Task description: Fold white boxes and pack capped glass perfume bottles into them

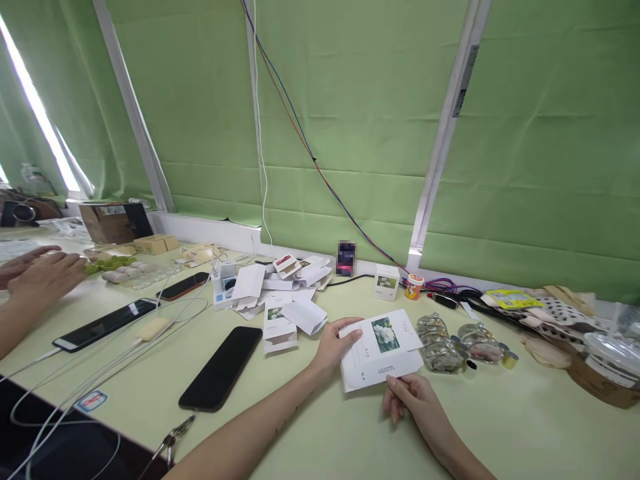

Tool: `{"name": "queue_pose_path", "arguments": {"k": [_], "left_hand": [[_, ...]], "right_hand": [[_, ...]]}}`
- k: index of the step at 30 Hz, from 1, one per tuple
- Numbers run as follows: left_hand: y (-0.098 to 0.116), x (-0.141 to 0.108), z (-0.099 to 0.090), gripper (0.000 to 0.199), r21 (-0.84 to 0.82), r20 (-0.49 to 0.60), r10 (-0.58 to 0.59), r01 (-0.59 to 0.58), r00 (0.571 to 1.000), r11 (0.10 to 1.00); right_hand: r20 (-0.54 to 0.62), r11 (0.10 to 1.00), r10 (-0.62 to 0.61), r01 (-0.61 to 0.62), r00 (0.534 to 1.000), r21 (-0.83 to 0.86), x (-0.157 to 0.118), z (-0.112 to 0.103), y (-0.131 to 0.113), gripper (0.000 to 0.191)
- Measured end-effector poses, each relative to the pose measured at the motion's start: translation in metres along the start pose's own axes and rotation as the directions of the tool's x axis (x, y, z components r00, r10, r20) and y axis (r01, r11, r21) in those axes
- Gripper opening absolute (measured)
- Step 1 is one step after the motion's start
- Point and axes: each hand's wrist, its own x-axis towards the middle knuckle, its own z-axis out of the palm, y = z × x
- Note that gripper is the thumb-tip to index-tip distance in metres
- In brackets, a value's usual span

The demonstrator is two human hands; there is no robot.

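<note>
A white cardboard box [360, 370] with a printed white flower is in front of me, partly flattened, with a flap apart at its right end. My left hand [334, 350] grips its left side, thumb on top. At the lower edge, the thumb and finger of my right hand [417, 403] pinch the card. Just right of the box lie clear glass bottles [439, 343] with metallic caps. Several more white cartons [280, 293], some flat and some folded, are piled to the left. A closed carton [385, 283] stands upright at the back.
A black phone [221, 368] and keys [173, 437] lie left of my forearm. Charging cables [107, 360] cross the table near other phones. A co-worker's hands [43, 270] are at far left. An orange jar [414, 287] and a plastic-lidded tub [607, 370] are to the right.
</note>
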Motion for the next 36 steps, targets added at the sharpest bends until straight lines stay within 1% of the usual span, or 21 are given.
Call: {"name": "queue_pose_path", "arguments": {"k": [11, 17, 23, 36], "left_hand": [[-0.0008, -0.0012, 0.0008, 0.037, 0.008, 0.001, 0.015, -0.015, 1.000, 1.000], [0.0005, -0.0011, 0.0016, 0.038, 0.011, 0.013, 0.016, -0.016, 1.000, 1.000], [0.0004, -0.0012, 0.0010, 0.039, 0.013, 0.010, 0.011, -0.011, 1.000, 1.000], [0.0005, -0.0014, 0.0007, 0.041, 0.000, 0.016, 0.013, -0.013, 1.000, 1.000]], "right_hand": [[0.035, 0.998, -0.008, 0.010, 0.999, -0.055, -0.0017, 0.0031, -0.0010, 0.049], [0.032, 0.998, 0.003, -0.001, 0.999, -0.059, -0.0010, 0.0015, -0.0006, 0.049], [0.030, 0.996, -0.013, 0.015, 0.999, -0.082, -0.0022, 0.0016, -0.0006, 0.051], [0.021, 0.998, 0.000, 0.002, 1.000, -0.063, -0.0036, 0.0023, -0.0031, 0.050]]}}
